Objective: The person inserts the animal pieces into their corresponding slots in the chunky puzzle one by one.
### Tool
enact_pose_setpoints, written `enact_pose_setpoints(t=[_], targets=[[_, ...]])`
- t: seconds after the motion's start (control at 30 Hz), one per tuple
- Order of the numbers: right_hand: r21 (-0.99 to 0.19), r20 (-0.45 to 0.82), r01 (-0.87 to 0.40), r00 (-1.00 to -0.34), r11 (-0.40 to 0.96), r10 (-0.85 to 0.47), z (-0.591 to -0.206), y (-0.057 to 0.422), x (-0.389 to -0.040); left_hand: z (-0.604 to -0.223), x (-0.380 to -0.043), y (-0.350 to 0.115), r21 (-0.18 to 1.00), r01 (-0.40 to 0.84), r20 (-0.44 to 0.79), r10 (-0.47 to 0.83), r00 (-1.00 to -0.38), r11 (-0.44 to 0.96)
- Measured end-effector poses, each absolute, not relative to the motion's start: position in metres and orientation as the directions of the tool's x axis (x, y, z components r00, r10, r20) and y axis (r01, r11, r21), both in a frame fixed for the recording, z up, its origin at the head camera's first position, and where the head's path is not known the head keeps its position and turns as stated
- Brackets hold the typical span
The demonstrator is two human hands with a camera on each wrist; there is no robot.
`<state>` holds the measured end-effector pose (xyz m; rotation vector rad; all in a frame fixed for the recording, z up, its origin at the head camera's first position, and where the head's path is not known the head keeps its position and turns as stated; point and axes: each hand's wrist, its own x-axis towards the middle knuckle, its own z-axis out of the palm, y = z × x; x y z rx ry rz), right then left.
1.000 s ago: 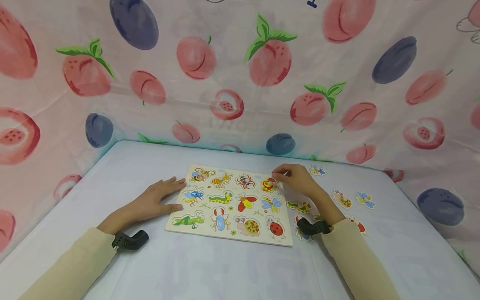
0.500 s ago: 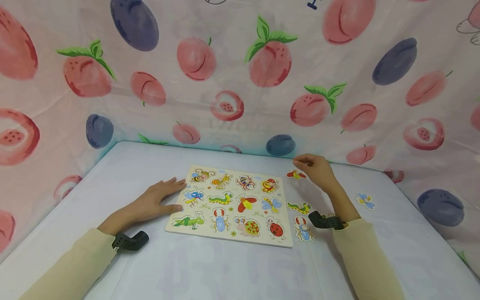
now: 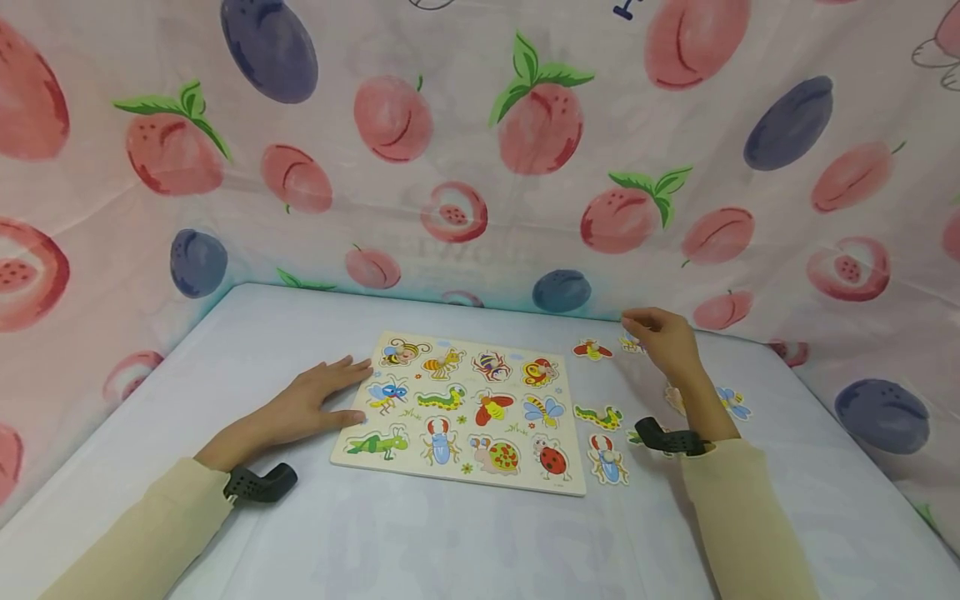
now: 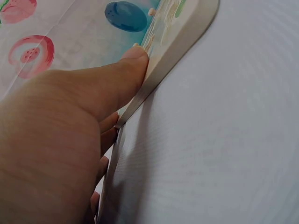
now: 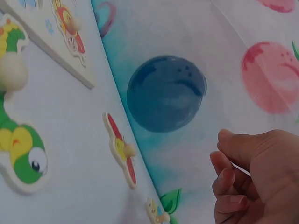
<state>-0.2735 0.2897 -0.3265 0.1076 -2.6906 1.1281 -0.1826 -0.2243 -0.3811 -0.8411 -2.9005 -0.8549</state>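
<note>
A wooden insect puzzle board (image 3: 461, 442) lies in the middle of the table in the head view. My left hand (image 3: 303, 406) rests at its left edge, fingers spread; in the left wrist view the thumb (image 4: 117, 77) lies along the edge. My right hand (image 3: 667, 342) is raised beyond the board's right side, fingers loosely bent and nothing between them in the right wrist view. Just below its fingertips is a mosquito puzzle piece (image 3: 632, 342), partly covered by the hand. To its left lies a red-winged bug piece (image 3: 592, 349). A knobbed butterfly piece (image 5: 69, 28) sits at the board's corner.
Right of the board lie a caterpillar piece (image 3: 597, 416), a stag beetle piece (image 3: 608, 459) and a dragonfly piece (image 3: 734, 403). The right forearm partly hides a snail piece (image 3: 673, 398). A fruit-print curtain (image 3: 480, 125) stands along the table's back edge.
My right hand has left the butterfly at the board's upper right corner and moved right, past the red-winged bug, to above the mosquito piece. The left hand has stayed put.
</note>
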Motion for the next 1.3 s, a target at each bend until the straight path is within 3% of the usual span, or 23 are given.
enact_pose_setpoints(t=[0.63,1.13,1.3], targets=[[-0.801,0.106,0.036,-0.974,0.597,0.201,-0.369,0.311,-0.286,-0.379,-0.180,-0.222,0.514,0.469,0.129,0.476,-0.870,0.719],[-0.742,0.056,0.105,-0.974,0.662,0.218,-0.383,0.311,-0.289,-0.383,-0.182,-0.222,0.507,0.477,0.136,0.479,-0.867,0.718],[-0.700,0.074,0.072,-0.982,0.711,0.173,-0.383,0.313,-0.291,-0.384,-0.182,-0.223,0.503,0.478,0.138,0.479,-0.867,0.720]])
